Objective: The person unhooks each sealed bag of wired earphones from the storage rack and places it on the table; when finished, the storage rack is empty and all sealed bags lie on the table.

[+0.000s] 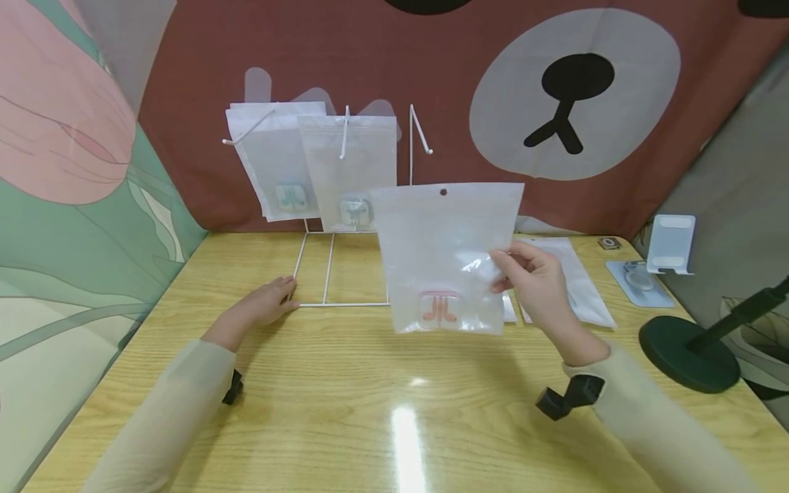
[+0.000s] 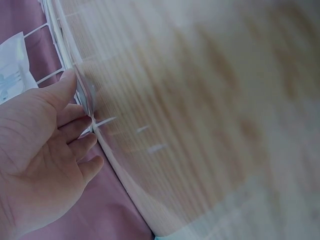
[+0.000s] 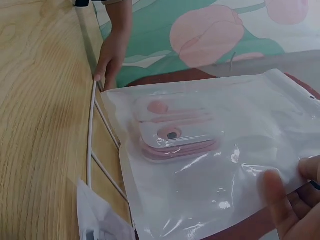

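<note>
At the left, the front corner of a white wire rack (image 1: 348, 305) is being touched by the left hand (image 1: 261, 305), its fingers appearing relaxed; above, hanging bags (image 1: 277, 157) are being carried by the rack; more to the right, an earphone bag (image 1: 444, 253) is being pinched at its right edge by the right hand (image 1: 536, 284), the nearer one, its long axis running nearly upright and its top hole being seen below the right hook (image 1: 422, 131); no brand or writing is being shown legibly
</note>
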{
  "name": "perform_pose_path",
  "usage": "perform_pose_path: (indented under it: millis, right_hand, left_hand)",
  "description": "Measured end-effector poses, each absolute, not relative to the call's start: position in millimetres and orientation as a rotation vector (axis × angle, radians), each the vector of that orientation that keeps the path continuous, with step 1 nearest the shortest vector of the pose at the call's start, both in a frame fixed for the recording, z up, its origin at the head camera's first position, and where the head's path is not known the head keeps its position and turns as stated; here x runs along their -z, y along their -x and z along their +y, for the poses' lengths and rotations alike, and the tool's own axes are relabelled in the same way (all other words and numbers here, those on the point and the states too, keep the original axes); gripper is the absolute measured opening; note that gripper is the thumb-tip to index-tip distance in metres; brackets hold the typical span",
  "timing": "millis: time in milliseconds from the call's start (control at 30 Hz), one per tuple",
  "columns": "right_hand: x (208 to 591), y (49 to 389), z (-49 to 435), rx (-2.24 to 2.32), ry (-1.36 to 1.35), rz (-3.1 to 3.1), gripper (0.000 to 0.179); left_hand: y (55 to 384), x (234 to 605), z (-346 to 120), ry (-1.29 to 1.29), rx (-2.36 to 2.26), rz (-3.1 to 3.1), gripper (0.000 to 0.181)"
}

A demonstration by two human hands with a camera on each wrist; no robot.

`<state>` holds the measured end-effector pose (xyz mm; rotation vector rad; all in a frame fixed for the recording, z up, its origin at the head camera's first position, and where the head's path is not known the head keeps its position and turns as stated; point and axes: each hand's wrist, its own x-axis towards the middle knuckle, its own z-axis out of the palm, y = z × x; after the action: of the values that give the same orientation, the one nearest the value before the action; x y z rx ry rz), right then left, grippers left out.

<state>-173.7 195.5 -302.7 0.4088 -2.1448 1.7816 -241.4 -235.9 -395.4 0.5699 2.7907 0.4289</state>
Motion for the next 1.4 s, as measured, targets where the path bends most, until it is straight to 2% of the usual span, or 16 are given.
perform_pose_path:
  millis: [367,600,800,1167,1400]
  right_hand:
    - [310.6,146.6,260.3,-1.742,-0.244,-2.19,0.009]
    - [315.6,126.7,298.2,-1.663,-0.181,-2.31,0.012]
    - [327.9,114.3,328.2,-1.886,-0.161,-2.271,0.015]
    - [353.2,95.4,379.2,-2.154,-0.286,-2.22,0.029]
    - [368.7,85.0,407.2,-2.207,-0.16,-2.338,0.032]
  left_hand:
    - [239.3,393.7,-234.1,-0.572,-0.428,2.787,0.058]
    - [238.8,393.1,-234.0,-0.564,-0.444,2.78,0.059]
    - [238.4,392.3,-234.8,-0.557,-0.443,2.779,0.059]
    - [241.0,393.1,-235.0,-0.581,-0.446,2.777,0.059]
    - [242.7,394.3,-236.4,-0.58,-0.436,2.776,0.059]
